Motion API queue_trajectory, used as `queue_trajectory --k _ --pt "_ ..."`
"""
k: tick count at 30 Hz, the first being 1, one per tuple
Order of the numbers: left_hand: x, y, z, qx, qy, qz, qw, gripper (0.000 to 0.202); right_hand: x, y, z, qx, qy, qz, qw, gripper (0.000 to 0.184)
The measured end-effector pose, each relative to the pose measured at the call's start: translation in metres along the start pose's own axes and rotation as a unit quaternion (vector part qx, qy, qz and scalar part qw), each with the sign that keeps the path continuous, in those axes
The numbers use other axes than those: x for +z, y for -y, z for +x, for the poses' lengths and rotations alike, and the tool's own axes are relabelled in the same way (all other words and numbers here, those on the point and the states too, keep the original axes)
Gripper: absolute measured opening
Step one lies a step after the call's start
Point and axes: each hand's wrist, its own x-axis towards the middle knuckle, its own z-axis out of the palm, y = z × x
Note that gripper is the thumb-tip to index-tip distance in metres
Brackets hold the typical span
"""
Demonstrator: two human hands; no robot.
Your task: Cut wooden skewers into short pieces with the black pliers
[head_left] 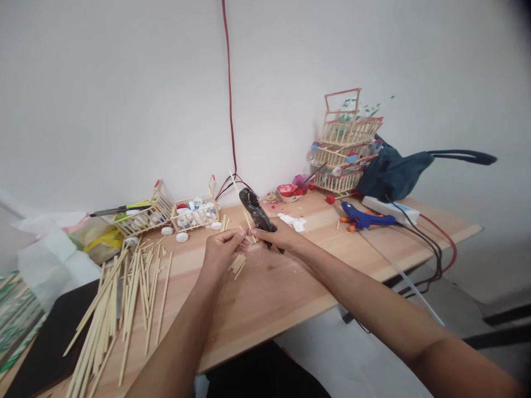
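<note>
Over the middle of the wooden table, my left hand [223, 250] is closed, its fingertips pinching thin wooden sticks [247, 216], one of which points up toward the wall. My right hand [282, 234] is wrapped round a dark hand tool [256, 210] that looks like pliers or a cutter, its head tilted up to the left beside the stick. Both hands' fingertips almost meet. Just below them lies a small bunch of short cut sticks [237, 265]. Many long sticks [133, 293] are spread on the table left of my left arm.
Two stick-built carts [194, 214] with white wheels stand at the back left. Stacked carts [344, 149] rise at the back right, near a red-stained bowl [289, 192]. A blue glue gun [365, 216], a power strip [392, 210], cables and a dark bag [390, 171] lie right.
</note>
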Motion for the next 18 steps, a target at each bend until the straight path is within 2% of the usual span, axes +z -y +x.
queue_trajectory --k 4,7,13,18 --pt "0.007 -0.005 -0.005 0.003 -0.003 0.008 1.0 0.035 0.002 0.002 0.001 -0.04 -0.029 -0.032 0.998 0.032" --pt "0.012 -0.009 -0.007 0.013 -0.015 0.0 1.0 0.044 0.002 0.003 0.001 -0.073 -0.026 -0.027 0.997 0.029" --pt "0.012 -0.009 -0.007 0.006 0.03 -0.003 1.0 0.053 -0.002 0.001 -0.001 -0.032 0.04 0.034 0.998 0.033" --pt "0.011 -0.009 -0.006 -0.006 0.041 0.001 0.999 0.058 -0.002 0.002 -0.002 -0.013 0.049 0.056 0.997 0.035"
